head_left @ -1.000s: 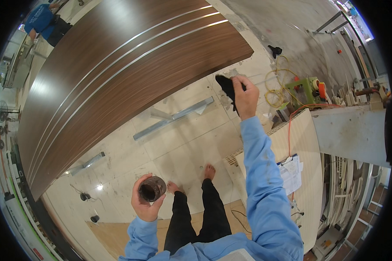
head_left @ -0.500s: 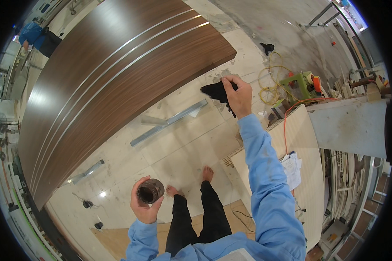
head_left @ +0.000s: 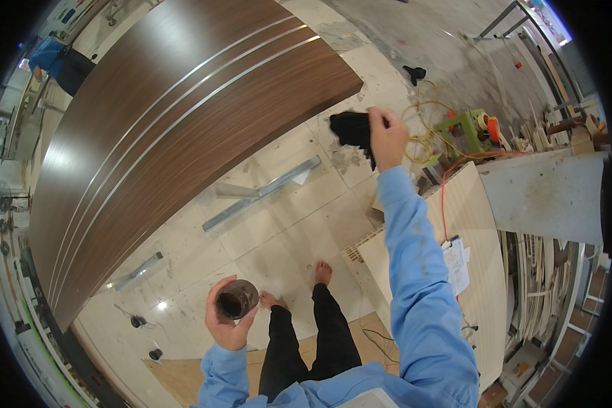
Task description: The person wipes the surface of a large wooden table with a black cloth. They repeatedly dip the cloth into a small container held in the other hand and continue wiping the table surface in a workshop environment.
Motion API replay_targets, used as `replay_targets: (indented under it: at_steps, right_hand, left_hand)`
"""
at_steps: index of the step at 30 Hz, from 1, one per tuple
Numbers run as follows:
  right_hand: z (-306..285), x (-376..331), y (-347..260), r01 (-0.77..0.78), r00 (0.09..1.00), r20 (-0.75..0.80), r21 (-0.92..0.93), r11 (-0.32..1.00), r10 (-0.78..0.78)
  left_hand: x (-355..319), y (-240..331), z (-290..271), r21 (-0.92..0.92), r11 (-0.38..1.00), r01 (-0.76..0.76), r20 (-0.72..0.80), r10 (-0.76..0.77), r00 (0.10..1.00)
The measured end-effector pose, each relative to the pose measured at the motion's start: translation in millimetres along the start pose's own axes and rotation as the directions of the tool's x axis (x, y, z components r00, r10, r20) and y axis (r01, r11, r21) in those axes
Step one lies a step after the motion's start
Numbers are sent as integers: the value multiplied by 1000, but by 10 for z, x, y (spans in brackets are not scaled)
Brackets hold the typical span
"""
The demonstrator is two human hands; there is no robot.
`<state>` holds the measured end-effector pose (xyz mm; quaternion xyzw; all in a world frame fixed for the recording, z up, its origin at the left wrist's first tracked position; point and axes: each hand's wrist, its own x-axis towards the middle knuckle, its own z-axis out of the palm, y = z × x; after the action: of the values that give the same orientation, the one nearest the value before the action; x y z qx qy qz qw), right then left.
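My left hand is wrapped round a small round jar with dark contents, held low in front of my left leg. Its mouth faces up toward me. On the right, my arm is stretched forward, and my right hand pinches a limp black cloth that dangles to the left of the fingers. The cloth hangs past the near right corner of a large brown wood-grain panel with three shiny metal strips, apart from it. Part of the cloth is hidden behind my fingers.
Metal supports stand beneath the panel. To the right are a pale board with a clipboard, an orange cord, a green machine and a coiled yellow hose. A black item lies beyond. Another person is at far left.
My right hand has moved a little to the right and forward with the black cloth, which now hangs farther from the panel's edge. The left hand keeps the jar nearly in place.
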<state>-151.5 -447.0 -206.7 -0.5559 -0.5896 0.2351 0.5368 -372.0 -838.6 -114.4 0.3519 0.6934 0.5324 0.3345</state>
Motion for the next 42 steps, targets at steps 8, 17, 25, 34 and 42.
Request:
replay_targets:
  at_steps: [8,17,25,34,42]
  right_hand:
    - [-127,348,-122,-44,978,-192,186,982,80]
    - [408,236,-481,189,980,70,-39,981,-186]
    - [1021,-1047,-1251,229,945,236,22,973,-228]
    - [2471,-3607,-2601,265,726,475,475,839,-498]
    - [2495,-4716,-3111,-324,446,811,541,776,-379]
  left_hand:
    - [-82,1,-127,7,1000,-3,-43,4,999]
    - [-239,-170,-401,-39,999,-13,-93,9,996]
    - [-537,-374,-1003,-96,995,28,-195,-46,980]
    - [-963,-721,-1993,-4,1000,-14,-347,12,938]
    - [-1276,-863,-2647,-63,997,35,-433,-59,899]
